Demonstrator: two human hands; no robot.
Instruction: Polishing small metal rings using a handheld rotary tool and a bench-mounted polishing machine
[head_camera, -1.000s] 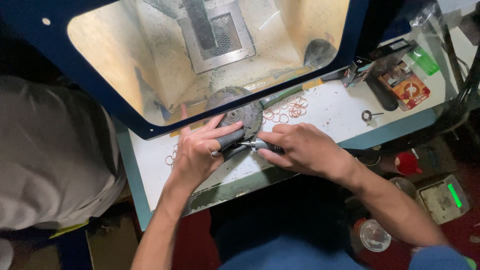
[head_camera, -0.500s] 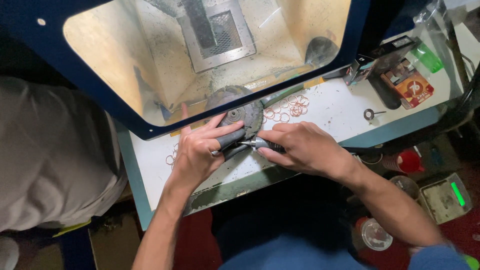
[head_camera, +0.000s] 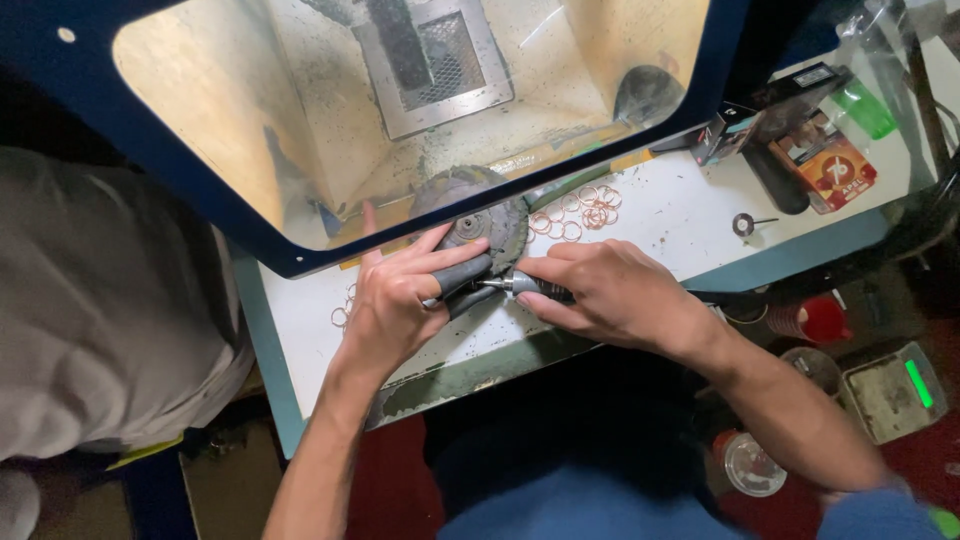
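White and dusty, the tabletop (head_camera: 660, 215) runs slantwise across the head view, edged in teal, with a big blue hood (head_camera: 200, 190) standing over its far side. Through the hood's window shows a sandy, speckled chamber with a metal grille (head_camera: 440, 60) at the back.

At the window's lower edge sits a round grey wheel (head_camera: 478, 215), grimy, with a small hub in its middle. The left hand (head_camera: 395, 300) lies just in front of it, its fingers clenched round a dark rubbery piece (head_camera: 462, 275) that touches the wheel's near rim. One finger stretches up toward the window frame.

The right hand (head_camera: 610, 292) is wrapped round a slim rotary tool (head_camera: 530, 288), holding it like a pen. The tool's silvery nose points left and meets the dark piece between the two hands. Whether the tip itself is touching, I cannot tell.

A scatter of small copper rings (head_camera: 585, 210) lies on the tabletop just right of the wheel. A few more rings (head_camera: 342, 308) sit left of the left hand.

Further right are a small disc on a stem (head_camera: 745, 224), a red and orange packet (head_camera: 828, 165) and a green bottle (head_camera: 865, 108).

Below the tabletop's edge, on the floor side, stand a red cup (head_camera: 815, 320) and a grey box with a green light (head_camera: 890, 390).

A person in a grey garment (head_camera: 90, 310) is at the left.
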